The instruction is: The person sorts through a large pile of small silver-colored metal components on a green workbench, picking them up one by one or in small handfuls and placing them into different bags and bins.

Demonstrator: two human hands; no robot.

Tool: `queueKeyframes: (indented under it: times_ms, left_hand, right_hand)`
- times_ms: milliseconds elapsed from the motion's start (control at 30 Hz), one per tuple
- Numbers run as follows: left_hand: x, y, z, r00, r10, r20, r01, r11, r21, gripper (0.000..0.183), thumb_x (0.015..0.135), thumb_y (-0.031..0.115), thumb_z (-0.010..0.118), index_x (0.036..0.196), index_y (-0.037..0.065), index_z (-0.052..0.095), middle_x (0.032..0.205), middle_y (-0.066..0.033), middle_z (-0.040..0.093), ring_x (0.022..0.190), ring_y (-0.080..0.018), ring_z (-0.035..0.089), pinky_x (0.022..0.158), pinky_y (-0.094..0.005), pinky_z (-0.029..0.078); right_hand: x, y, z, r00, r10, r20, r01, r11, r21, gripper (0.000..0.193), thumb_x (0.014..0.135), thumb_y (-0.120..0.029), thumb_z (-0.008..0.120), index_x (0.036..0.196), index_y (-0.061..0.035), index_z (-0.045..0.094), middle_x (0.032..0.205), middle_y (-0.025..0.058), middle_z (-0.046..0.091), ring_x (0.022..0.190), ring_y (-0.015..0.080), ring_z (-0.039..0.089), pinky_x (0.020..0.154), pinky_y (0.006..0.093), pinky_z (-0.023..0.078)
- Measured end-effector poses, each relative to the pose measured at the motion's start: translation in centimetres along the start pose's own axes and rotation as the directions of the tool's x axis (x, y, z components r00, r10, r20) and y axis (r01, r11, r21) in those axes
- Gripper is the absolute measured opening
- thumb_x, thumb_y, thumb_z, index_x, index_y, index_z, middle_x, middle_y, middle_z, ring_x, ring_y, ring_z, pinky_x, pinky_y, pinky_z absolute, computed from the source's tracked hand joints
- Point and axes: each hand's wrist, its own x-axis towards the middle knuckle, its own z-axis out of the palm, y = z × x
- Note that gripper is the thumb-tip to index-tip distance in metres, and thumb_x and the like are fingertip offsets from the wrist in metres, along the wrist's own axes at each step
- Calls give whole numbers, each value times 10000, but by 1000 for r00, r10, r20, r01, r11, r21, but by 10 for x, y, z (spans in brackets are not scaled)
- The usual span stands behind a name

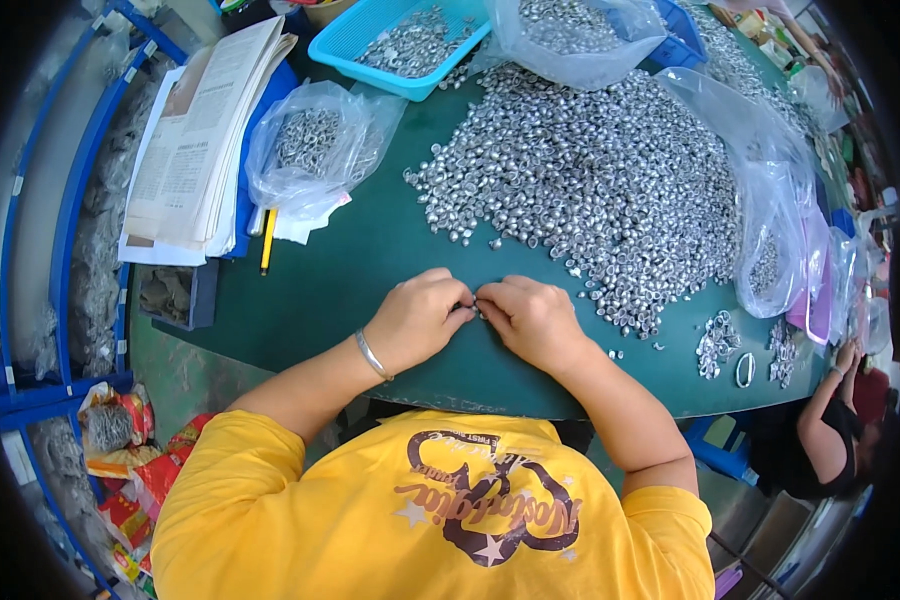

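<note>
My left hand (pixel 417 318), with a bangle on its wrist, and my right hand (pixel 533 317) meet over the near part of the green table (pixel 320 300). Thumb and forefinger of each are pinched together on a small silvery metal piece (pixel 476 308). Fingertips hide most of that piece, so its exact kind does not show. Beyond the hands spreads a large heap of small, rounded, hollow silver metal pieces (pixel 590 180). A few loose ones lie near my right hand.
Left stand a clear bag of metal rings (pixel 310 140), a yellow pencil (pixel 268 241) and stacked newspapers (pixel 185 150). A turquoise basket (pixel 345 58) and a filled plastic bag (pixel 580 65) are at the back. Small part piles (pixel 718 342) lie right, near another person's arm (pixel 822 420).
</note>
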Motion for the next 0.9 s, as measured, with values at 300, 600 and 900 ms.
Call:
queueKeyframes:
  times_ms: [300,600,900]
  left_hand:
    - [5,12,-4,997,-69,23,70,996,-48,98,741,81,695,759,29,614,724,-117,561,683,-275,577,610,-342,465]
    - [7,-6,-4,815,-523,251,553,569,-609,101,819,3,609,754,26,536,682,-43,523,507,-110,459,411,-235,334]
    - [7,13,-3,999,-44,-21,45,996,76,124,695,-76,653,749,-31,551,744,-151,527,652,-297,538,575,-348,432]
  right_hand:
    - [-2,19,8,997,-48,-55,64,940,335,97,780,-124,609,859,-70,627,700,73,605,593,174,586,511,326,482]
    - [-11,11,-1,983,103,152,-164,866,472,185,781,-184,662,820,-4,644,752,155,646,677,297,632,604,365,501]
    - [-20,-1,4,997,-55,52,52,997,54,148,784,-137,606,825,-8,545,751,146,613,692,333,623,570,414,498]
